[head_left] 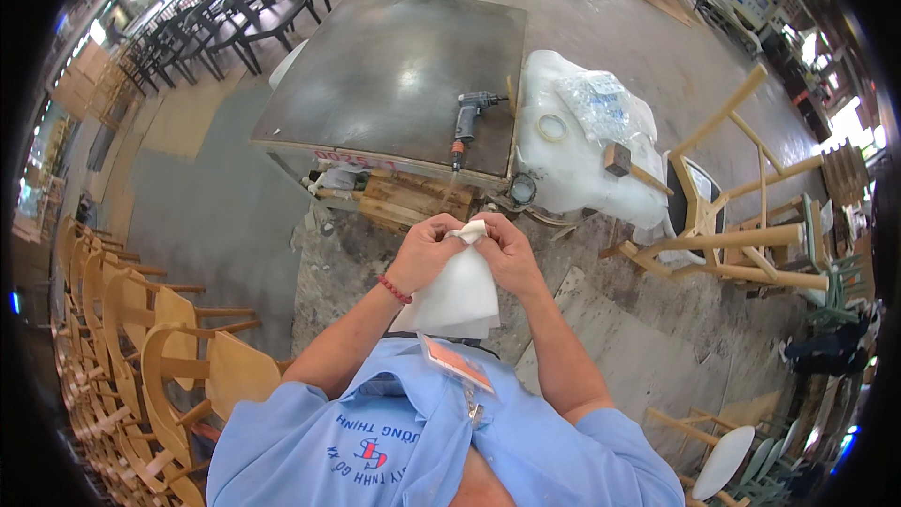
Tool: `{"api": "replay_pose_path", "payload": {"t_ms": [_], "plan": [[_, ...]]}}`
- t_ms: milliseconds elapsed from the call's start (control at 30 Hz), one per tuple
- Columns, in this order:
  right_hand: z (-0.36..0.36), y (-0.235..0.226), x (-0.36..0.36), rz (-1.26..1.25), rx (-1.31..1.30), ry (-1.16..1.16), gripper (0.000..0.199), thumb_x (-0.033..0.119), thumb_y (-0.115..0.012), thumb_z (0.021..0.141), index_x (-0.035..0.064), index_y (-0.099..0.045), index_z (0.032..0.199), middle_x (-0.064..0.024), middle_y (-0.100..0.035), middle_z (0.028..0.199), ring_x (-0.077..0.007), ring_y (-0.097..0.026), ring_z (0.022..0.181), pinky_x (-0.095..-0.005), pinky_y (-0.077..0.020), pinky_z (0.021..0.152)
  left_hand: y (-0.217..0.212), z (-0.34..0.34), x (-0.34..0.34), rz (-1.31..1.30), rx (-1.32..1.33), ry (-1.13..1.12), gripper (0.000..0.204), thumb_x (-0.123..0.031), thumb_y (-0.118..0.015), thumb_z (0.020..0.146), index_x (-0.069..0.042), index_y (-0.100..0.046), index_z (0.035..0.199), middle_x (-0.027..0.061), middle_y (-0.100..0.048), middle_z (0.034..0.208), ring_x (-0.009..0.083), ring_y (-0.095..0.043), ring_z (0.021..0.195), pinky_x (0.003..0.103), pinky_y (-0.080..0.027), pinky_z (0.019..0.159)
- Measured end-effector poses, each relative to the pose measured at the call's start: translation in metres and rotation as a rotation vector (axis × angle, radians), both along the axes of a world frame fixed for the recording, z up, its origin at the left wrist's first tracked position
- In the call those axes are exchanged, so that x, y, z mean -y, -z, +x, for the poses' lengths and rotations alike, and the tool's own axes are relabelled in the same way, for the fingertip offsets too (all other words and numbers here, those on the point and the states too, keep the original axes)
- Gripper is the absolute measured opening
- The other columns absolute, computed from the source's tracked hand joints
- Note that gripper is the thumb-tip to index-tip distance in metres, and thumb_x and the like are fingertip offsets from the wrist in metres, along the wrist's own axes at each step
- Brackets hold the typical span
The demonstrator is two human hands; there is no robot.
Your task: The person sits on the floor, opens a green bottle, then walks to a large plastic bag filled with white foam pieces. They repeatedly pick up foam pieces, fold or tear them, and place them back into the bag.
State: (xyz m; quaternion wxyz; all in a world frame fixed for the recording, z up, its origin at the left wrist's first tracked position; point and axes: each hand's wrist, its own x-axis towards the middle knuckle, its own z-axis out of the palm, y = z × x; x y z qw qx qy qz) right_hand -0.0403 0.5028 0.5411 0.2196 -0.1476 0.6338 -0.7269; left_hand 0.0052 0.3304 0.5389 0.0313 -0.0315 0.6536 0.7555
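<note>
A white sheet [457, 293], paper or thin cloth by its look, hangs in front of my waist. My left hand [424, 252], with a red bead bracelet at the wrist, pinches its top edge. On the other side my right hand [508, 258] grips the same edge, and the sheet is bunched between my fingertips. Just beyond both hands is the near edge of a dark-topped table [385, 66]. A grey power drill [469, 122] with an orange collar lies near its right side, a hose running down from it.
Right of the table, a surface wrapped in white foam [554, 169] holds a tape roll [552, 127], a clear plastic bag [605, 103] and a mallet [619, 161]. An upturned wooden chair [741, 197] stands farther right. Wooden chairs [178, 366] line the left; black chairs [249, 14] stand behind.
</note>
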Motion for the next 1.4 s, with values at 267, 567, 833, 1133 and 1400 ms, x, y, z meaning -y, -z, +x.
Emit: {"api": "replay_pose_path", "payload": {"t_ms": [267, 567, 833, 1133, 1400], "plan": [[0.012, -0.003, -0.002, -0.065, -0.126, 0.245, 0.023, -0.006, -0.051, 0.089, 0.0025, -0.072, 0.092, 0.0018, -0.064, 0.085, -0.0049, -0.056, 0.077, -0.0207, -0.0448, 0.066, -0.025, -0.022, 0.011, 0.269, 0.243, 0.336, 0.02, -0.012, -0.062, 0.096, -0.003, -0.064, 0.113, 0.003, -0.067, 0.1, 0.0072, -0.064, 0.085, 0.024, -0.054, 0.071], [0.027, -0.017, 0.043, 0.123, -0.072, 0.413, 0.027, -0.011, -0.047, 0.084, -0.0008, -0.071, 0.088, -0.0015, -0.066, 0.084, -0.009, -0.059, 0.077, -0.0231, -0.0463, 0.069, -0.027, -0.045, 0.066, 0.236, 0.321, 0.574, 0.028, -0.021, -0.067, 0.095, -0.001, -0.065, 0.115, 0.0036, -0.068, 0.102, 0.0074, -0.064, 0.084, 0.023, -0.054, 0.073], [0.051, -0.035, 0.053, -0.049, 0.09, 0.445, 0.026, -0.001, -0.06, 0.088, -0.0019, -0.067, 0.113, -0.0069, -0.07, 0.106, -0.0124, -0.064, 0.088, -0.0277, -0.0518, 0.079, -0.03, -0.043, 0.074, -0.123, 0.037, 0.564, 0.018, -0.01, -0.066, 0.092, 0.0, -0.066, 0.107, 0.0036, -0.069, 0.095, 0.007, -0.062, 0.081, 0.023, -0.05, 0.072], [0.067, -0.043, 0.024, 0.043, 0.17, 0.422, 0.023, 0.005, -0.066, 0.089, -0.0015, -0.065, 0.111, -0.0048, -0.069, 0.098, -0.0095, -0.062, 0.085, -0.0257, -0.051, 0.075, -0.028, -0.008, 0.033, -0.234, -0.301, 0.388, 0.018, -0.002, -0.065, 0.09, -0.001, -0.065, 0.108, 0.0031, -0.067, 0.096, 0.0079, -0.06, 0.086, 0.024, -0.049, 0.075], [0.097, -0.029, 0.005, 0.039, 0.103, 0.579, 0.013, -0.001, -0.065, 0.088, 0.001, -0.071, 0.099, -0.0033, -0.069, 0.088, -0.0088, -0.062, 0.076, -0.0249, -0.0509, 0.068, -0.033, 0.004, 0.014, 0.014, -0.087, 0.587, 0.013, -0.013, -0.063, 0.097, -0.002, -0.064, 0.104, -0.0003, -0.064, 0.098, 0.0046, -0.056, 0.085, 0.021, -0.047, 0.074]]}}
